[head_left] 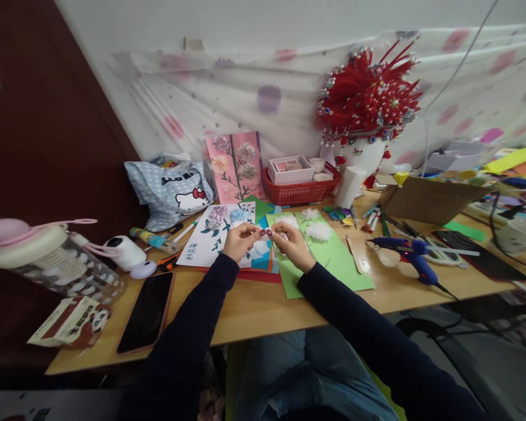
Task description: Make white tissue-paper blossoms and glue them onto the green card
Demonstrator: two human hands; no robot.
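Note:
My left hand (pixel 240 241) and my right hand (pixel 294 245) meet over the papers in the middle of the table. Both are closed in a pinch, thumbs and forefingers nearly tip to tip. Between them shows a small white piece (pixel 263 237), thin and pale; the fingers hide most of it. Under my right hand lies a light green sheet (pixel 298 286) with fluffy white paper flowers (pixel 319 231) on it. To the left, near my left hand, is a white sheet (pixel 201 248) with pasted purple and blue flowers, dark leaves and handwriting, atop coloured papers.
A blue hot glue gun (pixel 409 251) and scissors (pixel 442 252) lie at the right. A phone (pixel 146 313), a bottle (pixel 65 269) and a small box (pixel 72 323) occupy the left. Behind stand a checked bag (pixel 169 196), a red basket (pixel 300 192) and a red beaded headdress (pixel 370 99).

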